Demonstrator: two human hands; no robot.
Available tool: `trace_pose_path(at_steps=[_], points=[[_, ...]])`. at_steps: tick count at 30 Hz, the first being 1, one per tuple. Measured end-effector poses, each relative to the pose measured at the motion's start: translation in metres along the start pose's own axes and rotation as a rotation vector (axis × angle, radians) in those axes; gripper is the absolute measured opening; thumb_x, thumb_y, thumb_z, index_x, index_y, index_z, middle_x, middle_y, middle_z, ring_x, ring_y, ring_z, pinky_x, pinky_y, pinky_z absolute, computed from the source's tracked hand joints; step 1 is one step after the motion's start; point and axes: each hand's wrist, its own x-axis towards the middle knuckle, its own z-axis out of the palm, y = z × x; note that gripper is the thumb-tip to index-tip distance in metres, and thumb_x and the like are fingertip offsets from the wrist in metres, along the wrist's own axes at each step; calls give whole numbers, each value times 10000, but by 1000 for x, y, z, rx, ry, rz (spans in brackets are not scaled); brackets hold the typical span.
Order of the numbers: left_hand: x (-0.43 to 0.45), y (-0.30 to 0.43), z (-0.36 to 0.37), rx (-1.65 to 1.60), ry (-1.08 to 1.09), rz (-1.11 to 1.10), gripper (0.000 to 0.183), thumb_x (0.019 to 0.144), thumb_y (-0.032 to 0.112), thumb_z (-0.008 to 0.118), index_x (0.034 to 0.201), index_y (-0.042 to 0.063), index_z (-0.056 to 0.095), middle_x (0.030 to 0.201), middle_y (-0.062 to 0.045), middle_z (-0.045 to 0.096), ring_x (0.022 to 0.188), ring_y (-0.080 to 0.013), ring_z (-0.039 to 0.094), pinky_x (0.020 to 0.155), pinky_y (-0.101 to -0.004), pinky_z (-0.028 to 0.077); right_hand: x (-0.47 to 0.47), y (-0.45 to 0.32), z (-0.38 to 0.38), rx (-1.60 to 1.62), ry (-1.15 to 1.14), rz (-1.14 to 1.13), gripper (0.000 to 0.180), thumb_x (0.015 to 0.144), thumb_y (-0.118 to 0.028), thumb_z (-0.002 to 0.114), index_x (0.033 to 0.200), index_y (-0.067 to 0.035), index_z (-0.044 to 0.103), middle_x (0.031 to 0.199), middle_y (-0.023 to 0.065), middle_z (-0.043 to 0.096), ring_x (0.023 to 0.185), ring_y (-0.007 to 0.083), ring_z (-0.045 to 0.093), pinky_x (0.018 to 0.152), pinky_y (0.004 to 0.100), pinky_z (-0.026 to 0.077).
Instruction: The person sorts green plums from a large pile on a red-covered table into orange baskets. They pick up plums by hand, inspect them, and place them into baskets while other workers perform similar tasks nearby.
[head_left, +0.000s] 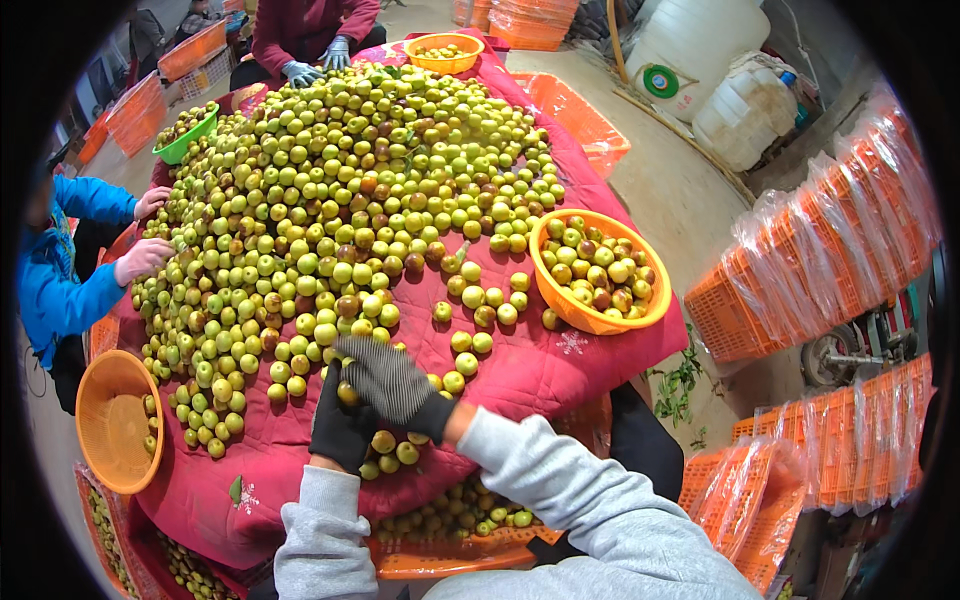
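A large heap of green and brown-blotched jujubes (330, 195) covers a red quilted cloth (540, 375) on the table. My left hand (341, 424), in a black glove, is cupped around a jujube (347, 394) at the near edge of the heap. Over it reaches my right hand (390, 379), in a grey-striped glove with a black cuff. Its fingers bend down beside the left fingertips, and what lies under them is hidden. Several loose jujubes (394, 450) sit on the cloth just under my wrists.
An orange basket (660, 300) of jujubes stands to the right; another orange basket (88, 420) with a few sits left. Crates of jujubes (465, 555) lie below the table edge. Gloved co-workers' hands (146, 259) touch the heap's left side and far end (304, 73). Wrapped crates (810, 247) are stacked right.
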Motion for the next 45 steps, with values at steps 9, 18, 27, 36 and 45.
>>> trace_pose_path(at_steps=[9, 18, 27, 36, 45], points=[[37, 49, -107, 1113, 488, 741, 115, 921, 97, 591, 1018, 46, 622, 908, -63, 627, 752, -162, 607, 685, -292, 509, 83, 55, 31, -507, -213, -104, 461, 808, -440, 568, 1177, -167, 600, 1273, 100, 522, 1180, 314, 466, 971, 499, 347], [31, 20, -119, 1200, 490, 888, 178, 853, -3, 597, 1029, 6, 620, 1021, -116, 631, 974, -250, 611, 890, -351, 476, -27, 64, -94, -674, -194, -66, 448, 852, -373, 607, 1247, -166, 562, 1286, 144, 516, 1181, 324, 501, 1027, 482, 343], [-7, 55, -167, 944, 981, 798, 201, 938, 76, 537, 1097, -11, 625, 1071, -118, 646, 1007, -237, 622, 879, -331, 500, 14, 27, 35, -539, -275, -150, 539, 921, -411, 490, 1335, -67, 488, 1439, 220, 400, 1339, 390, 369, 1139, 508, 222], [-13, 73, -233, 1194, 951, 579, 243, 948, 171, 507, 1068, 3, 634, 977, -107, 677, 900, -213, 642, 816, -326, 497, -25, 49, -20, -543, -264, -149, 521, 869, -406, 569, 1282, -91, 527, 1392, 213, 429, 1316, 391, 385, 1116, 532, 244], [-7, 71, -220, 1133, 952, 703, 243, 963, 170, 501, 1093, 21, 642, 976, -97, 685, 895, -206, 650, 815, -311, 507, 7, 87, -38, -853, -124, 29, 585, 920, -418, 522, 1392, -81, 447, 1445, 230, 379, 1357, 397, 333, 1135, 502, 213]])
